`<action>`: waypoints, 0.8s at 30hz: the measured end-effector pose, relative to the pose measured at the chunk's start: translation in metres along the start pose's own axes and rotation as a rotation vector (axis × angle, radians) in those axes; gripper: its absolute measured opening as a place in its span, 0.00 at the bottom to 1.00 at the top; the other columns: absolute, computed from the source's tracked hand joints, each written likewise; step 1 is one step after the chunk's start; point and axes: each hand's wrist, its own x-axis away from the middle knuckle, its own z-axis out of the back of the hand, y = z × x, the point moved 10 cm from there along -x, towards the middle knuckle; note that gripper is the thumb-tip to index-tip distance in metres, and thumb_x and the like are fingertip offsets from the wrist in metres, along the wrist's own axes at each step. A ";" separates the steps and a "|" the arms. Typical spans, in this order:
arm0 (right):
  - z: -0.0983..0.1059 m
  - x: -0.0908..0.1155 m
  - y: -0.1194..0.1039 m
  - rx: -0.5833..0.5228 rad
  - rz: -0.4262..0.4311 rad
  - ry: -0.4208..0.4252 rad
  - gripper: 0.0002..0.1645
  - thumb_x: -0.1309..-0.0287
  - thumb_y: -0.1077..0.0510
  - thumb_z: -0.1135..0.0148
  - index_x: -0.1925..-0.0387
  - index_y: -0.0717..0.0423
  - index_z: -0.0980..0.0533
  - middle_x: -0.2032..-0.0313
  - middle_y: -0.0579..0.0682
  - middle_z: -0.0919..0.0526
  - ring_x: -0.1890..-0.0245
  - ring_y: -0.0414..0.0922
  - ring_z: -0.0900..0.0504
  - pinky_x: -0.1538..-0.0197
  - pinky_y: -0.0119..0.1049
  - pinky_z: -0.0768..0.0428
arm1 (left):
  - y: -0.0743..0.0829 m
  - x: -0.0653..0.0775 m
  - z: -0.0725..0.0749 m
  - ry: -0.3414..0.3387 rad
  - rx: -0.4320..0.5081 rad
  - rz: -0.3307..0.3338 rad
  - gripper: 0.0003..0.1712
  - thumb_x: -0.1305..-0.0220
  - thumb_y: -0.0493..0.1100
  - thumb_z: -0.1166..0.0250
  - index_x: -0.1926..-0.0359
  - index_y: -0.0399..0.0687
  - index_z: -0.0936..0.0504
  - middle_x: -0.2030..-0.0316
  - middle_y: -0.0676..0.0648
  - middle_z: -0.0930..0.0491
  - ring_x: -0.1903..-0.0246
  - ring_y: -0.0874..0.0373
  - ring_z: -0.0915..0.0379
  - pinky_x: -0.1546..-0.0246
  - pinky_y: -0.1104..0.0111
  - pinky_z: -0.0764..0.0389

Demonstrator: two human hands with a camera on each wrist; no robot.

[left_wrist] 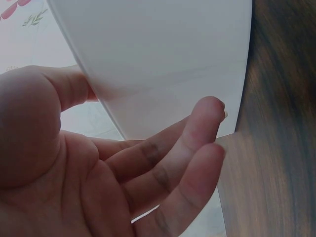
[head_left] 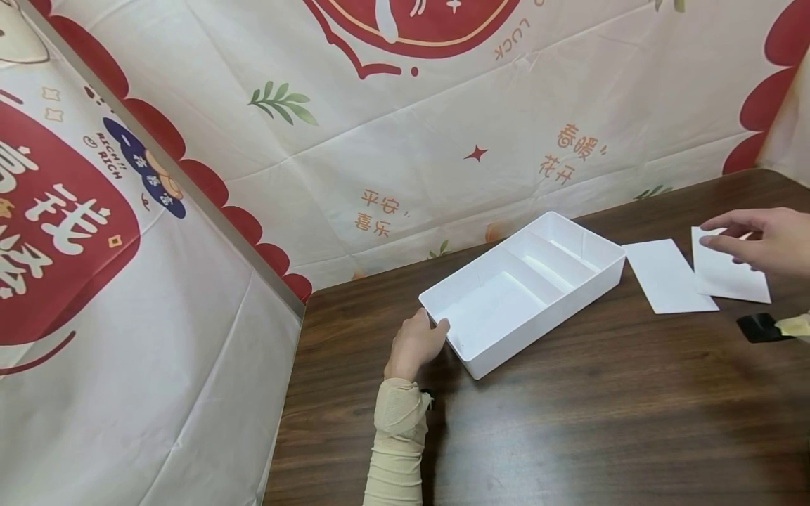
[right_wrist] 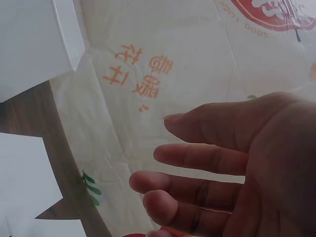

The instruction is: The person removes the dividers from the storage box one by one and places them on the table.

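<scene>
On the dark wooden table (head_left: 544, 436), a white divided tray (head_left: 550, 316) is lying left of two overlapping white cards (head_left: 671, 277). The left hand (head_left: 414, 344) is pinching the tray's left end; the right hand (head_left: 775, 239) is hovering over the cards, fingers loosely spread, apart from the tray.

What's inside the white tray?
The white tray shows two dividers making three compartments, largest nearest the left hand; no loose items visible. Floor strips behind the dividers are hidden.
</scene>
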 end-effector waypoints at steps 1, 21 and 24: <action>0.000 0.000 -0.002 0.000 0.004 0.002 0.27 0.38 0.53 0.44 0.50 0.74 0.31 0.66 0.77 0.24 0.78 0.52 0.26 0.81 0.36 0.24 | 0.000 0.000 0.000 -0.001 0.000 0.000 0.33 0.36 0.58 0.49 0.40 0.38 0.30 0.52 0.38 0.20 0.63 0.50 0.28 0.59 0.53 0.24; -0.002 -0.001 -0.033 0.075 0.098 -0.002 0.20 0.41 0.57 0.39 0.53 0.70 0.25 0.70 0.61 0.18 0.83 0.36 0.29 0.80 0.33 0.24 | -0.001 0.001 0.000 -0.005 0.003 0.009 0.31 0.36 0.58 0.50 0.42 0.40 0.29 0.52 0.39 0.21 0.62 0.50 0.28 0.58 0.52 0.25; -0.004 -0.001 -0.034 0.079 0.089 -0.021 0.22 0.41 0.55 0.39 0.52 0.69 0.26 0.69 0.63 0.19 0.82 0.40 0.28 0.80 0.34 0.24 | -0.001 0.001 -0.001 -0.012 0.011 0.015 0.32 0.36 0.58 0.50 0.40 0.39 0.30 0.51 0.39 0.21 0.62 0.49 0.28 0.57 0.52 0.25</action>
